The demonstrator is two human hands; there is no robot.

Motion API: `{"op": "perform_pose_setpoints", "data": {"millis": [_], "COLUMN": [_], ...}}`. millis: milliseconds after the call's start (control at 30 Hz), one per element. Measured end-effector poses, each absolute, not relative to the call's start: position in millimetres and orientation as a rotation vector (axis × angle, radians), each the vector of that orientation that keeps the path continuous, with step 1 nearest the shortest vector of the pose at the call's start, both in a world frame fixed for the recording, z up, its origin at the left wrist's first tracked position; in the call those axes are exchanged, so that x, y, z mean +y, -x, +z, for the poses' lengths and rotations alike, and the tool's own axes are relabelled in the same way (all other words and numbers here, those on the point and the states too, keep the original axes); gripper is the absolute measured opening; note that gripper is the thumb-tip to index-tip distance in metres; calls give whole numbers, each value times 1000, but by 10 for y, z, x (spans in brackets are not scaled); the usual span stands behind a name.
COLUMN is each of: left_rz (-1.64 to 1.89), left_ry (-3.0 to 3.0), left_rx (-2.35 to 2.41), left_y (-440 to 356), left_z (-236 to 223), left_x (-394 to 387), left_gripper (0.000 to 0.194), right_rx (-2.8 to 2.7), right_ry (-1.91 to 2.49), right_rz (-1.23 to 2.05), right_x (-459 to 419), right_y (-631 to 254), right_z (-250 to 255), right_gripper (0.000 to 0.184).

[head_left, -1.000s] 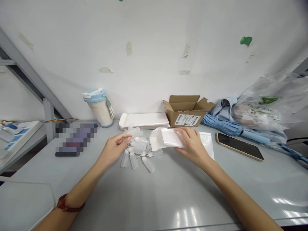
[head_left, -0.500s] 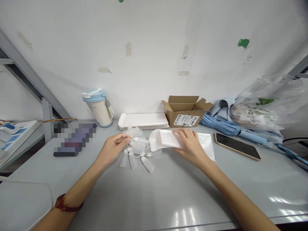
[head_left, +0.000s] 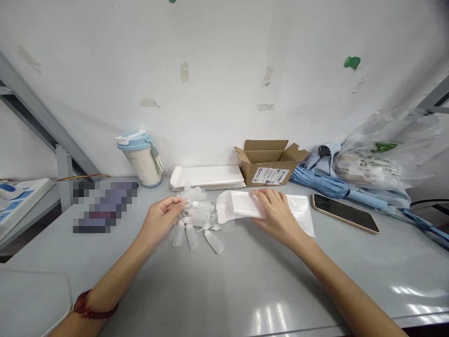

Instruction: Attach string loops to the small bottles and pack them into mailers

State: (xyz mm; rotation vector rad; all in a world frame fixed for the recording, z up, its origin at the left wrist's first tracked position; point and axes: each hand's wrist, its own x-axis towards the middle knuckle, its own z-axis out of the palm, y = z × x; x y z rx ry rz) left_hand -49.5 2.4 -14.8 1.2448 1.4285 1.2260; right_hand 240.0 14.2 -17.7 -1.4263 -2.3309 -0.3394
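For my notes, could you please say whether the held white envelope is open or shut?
Open: the white envelope in the right hand has its flap spread outward, unfolded.

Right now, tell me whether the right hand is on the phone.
No, the right hand grips a white envelope, while the phone lies apart from it on the table.

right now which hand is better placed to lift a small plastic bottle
Likely the left hand: it is at the small plastic bottles, while the right hand grips a white padded envelope.
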Motion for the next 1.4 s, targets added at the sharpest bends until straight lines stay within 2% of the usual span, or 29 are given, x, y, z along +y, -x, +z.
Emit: {"op": "perform_pose_setpoints", "data": {"millis": [200, 567, 800, 1033, 1400], "left_rz": [1400, 1493, 1119, 1263, 970], "left_ry": [-996, -1148, -1569, -1544, -1828], "left_rx": [1308, 1344, 1369, 1574, 1370], "left_y": [408, 165, 104, 309, 165], "left_z": [-97, -158, -119, -78, -196], "left_x": [-33, -187, -303, -214, -259], "left_gripper": [27, 25, 36, 34, 37], "right_rx": [-2306, -2365, -2349, -2273, -2282], "right_ry": [1418, 1316, 1268, 1331, 1315], "right_rz": [-391, -89, -38, 11, -33], "right_x": [118, 0, -22, 16, -14], "right_y": [-2364, -2286, -2260, -2300, -2255], "right_z": [-172, -71, -89, -97, -112], "right_gripper": [43, 44, 48, 46, 47]}}
